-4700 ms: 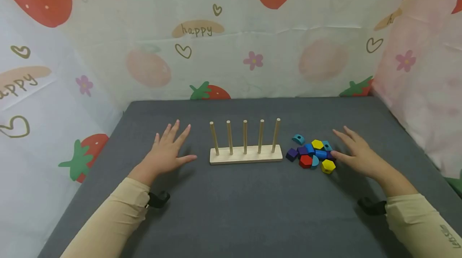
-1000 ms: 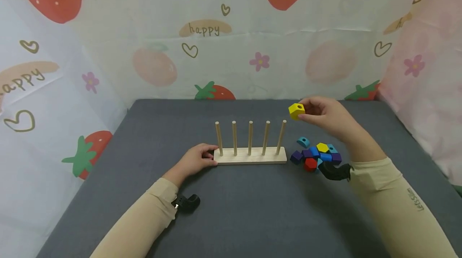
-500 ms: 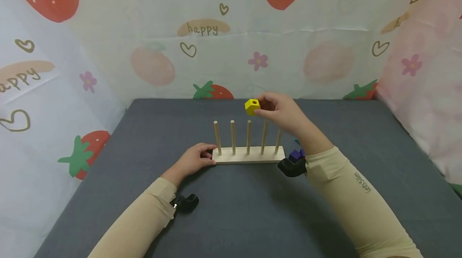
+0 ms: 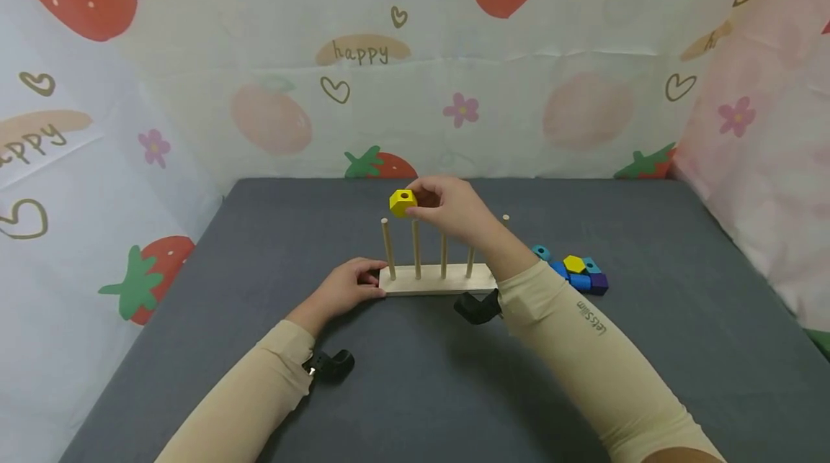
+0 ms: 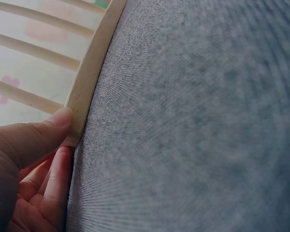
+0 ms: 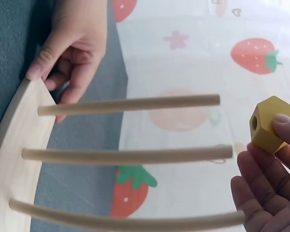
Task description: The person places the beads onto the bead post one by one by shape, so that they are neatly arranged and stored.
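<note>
A yellow hexagonal block (image 4: 403, 203) with a hole through it is pinched between the thumb and fingers of my right hand (image 4: 450, 209). It hovers near the tops of the two leftmost pegs of the wooden peg stand (image 4: 437, 280). In the right wrist view the block (image 6: 269, 123) faces the peg ends with its hole, apart from them. My left hand (image 4: 341, 291) grips the left end of the stand's base, and the left wrist view shows its thumb on the base (image 5: 84, 92). My right forearm hides part of the stand's right end.
Right of the stand lies a group of small blocks, partly behind my right arm: a yellow hexagon (image 4: 574, 264), a blue block (image 4: 579, 281), a purple block (image 4: 598, 284) and light blue pieces (image 4: 541, 252). The grey tabletop (image 4: 415, 391) meets a strawberry-print backdrop (image 4: 506, 124).
My left hand has come to grip the stand. My right hand has picked up a yellow block from the group and carried it left, over the stand's left pegs.
</note>
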A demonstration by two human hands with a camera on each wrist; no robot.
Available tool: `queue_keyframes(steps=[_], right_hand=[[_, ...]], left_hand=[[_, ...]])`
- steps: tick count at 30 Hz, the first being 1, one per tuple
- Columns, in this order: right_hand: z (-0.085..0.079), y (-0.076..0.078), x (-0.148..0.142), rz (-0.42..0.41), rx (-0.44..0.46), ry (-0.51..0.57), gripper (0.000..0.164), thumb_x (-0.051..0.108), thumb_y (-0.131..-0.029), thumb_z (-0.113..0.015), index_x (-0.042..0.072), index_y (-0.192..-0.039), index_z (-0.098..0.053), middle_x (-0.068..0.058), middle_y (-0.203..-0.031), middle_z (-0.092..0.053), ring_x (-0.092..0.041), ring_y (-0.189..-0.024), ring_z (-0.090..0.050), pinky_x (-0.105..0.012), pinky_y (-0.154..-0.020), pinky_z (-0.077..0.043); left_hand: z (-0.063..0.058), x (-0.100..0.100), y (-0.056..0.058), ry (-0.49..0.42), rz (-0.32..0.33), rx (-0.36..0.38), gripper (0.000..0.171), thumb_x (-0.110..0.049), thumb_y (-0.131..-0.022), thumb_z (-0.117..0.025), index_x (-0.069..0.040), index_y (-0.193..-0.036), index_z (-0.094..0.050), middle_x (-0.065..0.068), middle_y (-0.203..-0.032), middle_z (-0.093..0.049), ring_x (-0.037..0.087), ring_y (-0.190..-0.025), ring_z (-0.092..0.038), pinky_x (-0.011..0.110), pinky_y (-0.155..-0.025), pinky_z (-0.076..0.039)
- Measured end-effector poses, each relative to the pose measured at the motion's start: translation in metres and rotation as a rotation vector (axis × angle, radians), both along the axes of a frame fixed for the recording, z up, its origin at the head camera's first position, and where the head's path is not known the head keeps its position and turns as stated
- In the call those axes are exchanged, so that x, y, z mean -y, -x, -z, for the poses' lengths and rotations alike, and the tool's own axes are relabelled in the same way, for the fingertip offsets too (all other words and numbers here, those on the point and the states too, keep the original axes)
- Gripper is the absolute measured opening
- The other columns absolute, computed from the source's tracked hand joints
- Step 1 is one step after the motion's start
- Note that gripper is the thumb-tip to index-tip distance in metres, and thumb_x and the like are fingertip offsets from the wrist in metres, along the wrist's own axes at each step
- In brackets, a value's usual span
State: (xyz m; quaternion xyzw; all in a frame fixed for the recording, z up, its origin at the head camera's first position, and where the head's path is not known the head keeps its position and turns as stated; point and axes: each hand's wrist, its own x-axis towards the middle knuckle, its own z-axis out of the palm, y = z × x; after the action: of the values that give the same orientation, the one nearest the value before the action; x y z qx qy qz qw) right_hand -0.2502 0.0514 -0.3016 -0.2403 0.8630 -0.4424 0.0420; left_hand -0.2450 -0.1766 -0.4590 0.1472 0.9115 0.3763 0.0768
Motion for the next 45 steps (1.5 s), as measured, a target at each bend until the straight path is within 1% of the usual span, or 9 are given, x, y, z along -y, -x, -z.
queue_keyframes(steps=[10, 19, 23, 29, 35, 41, 45], right_hand=[[0.005, 0.0, 0.019, 0.008, 0.003, -0.001, 0.022, 0.019, -0.085, -0.066, 0.014, -0.106, -0.063, 0.002, -0.1, -0.063, -0.01, -0.09, -0.059, -0.028, -0.082, -0.047], [0.011, -0.004, 0.034, 0.086, 0.023, -0.079, 0.021, 0.019, -0.086, -0.064, 0.015, -0.107, -0.063, 0.002, -0.101, -0.063, -0.011, -0.092, -0.058, -0.029, -0.08, -0.048], [0.016, -0.005, 0.038, 0.102, 0.037, -0.089, 0.022, 0.018, -0.086, -0.064, 0.015, -0.107, -0.062, 0.002, -0.103, -0.062, -0.012, -0.093, -0.058, -0.029, -0.082, -0.047], [0.026, -0.007, 0.041, 0.121, 0.032, -0.08, 0.022, 0.019, -0.086, -0.064, 0.014, -0.107, -0.062, 0.001, -0.103, -0.06, -0.013, -0.092, -0.057, -0.03, -0.082, -0.047], [0.036, -0.009, 0.043, 0.165, 0.027, -0.038, 0.022, 0.019, -0.086, -0.065, 0.014, -0.107, -0.061, 0.002, -0.1, -0.058, -0.013, -0.087, -0.056, -0.03, -0.079, -0.048], [0.049, -0.011, 0.043, 0.204, 0.029, 0.066, 0.023, 0.02, -0.085, -0.066, 0.016, -0.106, -0.058, 0.004, -0.098, -0.059, -0.011, -0.085, -0.057, -0.03, -0.077, -0.048], [0.055, -0.012, 0.043, 0.217, 0.046, 0.14, 0.03, 0.017, -0.084, -0.067, 0.014, -0.111, -0.053, 0.001, -0.101, -0.058, -0.013, -0.089, -0.058, -0.03, -0.079, -0.049]], left_hand=[[0.002, 0.001, 0.002, 0.007, 0.001, 0.005, 0.048, -0.022, -0.079, -0.073, -0.015, -0.123, -0.058, 0.001, -0.105, -0.057, 0.013, -0.088, -0.054, 0.032, -0.078, -0.045], [0.002, 0.0, 0.002, -0.002, -0.001, 0.006, 0.047, -0.02, -0.079, -0.073, -0.013, -0.123, -0.058, 0.002, -0.106, -0.057, 0.013, -0.09, -0.056, 0.033, -0.079, -0.047], [0.002, 0.0, 0.002, -0.004, 0.004, -0.001, 0.047, -0.02, -0.079, -0.073, -0.012, -0.122, -0.058, 0.003, -0.105, -0.057, 0.014, -0.089, -0.056, 0.033, -0.078, -0.047], [0.002, 0.001, 0.002, 0.002, 0.002, 0.001, 0.047, -0.022, -0.078, -0.073, -0.013, -0.122, -0.059, 0.002, -0.104, -0.058, 0.013, -0.089, -0.056, 0.033, -0.079, -0.046], [0.004, 0.002, 0.003, -0.003, 0.002, -0.012, 0.048, -0.022, -0.078, -0.074, -0.013, -0.122, -0.059, 0.002, -0.105, -0.058, 0.013, -0.089, -0.057, 0.033, -0.079, -0.047], [0.003, 0.002, 0.002, -0.003, 0.005, -0.015, 0.047, -0.021, -0.078, -0.073, -0.014, -0.122, -0.059, 0.002, -0.105, -0.058, 0.013, -0.089, -0.057, 0.033, -0.078, -0.047], [0.003, 0.002, 0.002, -0.01, 0.008, -0.019, 0.048, -0.021, -0.078, -0.074, -0.013, -0.122, -0.059, 0.002, -0.105, -0.058, 0.012, -0.089, -0.058, 0.032, -0.079, -0.047]])
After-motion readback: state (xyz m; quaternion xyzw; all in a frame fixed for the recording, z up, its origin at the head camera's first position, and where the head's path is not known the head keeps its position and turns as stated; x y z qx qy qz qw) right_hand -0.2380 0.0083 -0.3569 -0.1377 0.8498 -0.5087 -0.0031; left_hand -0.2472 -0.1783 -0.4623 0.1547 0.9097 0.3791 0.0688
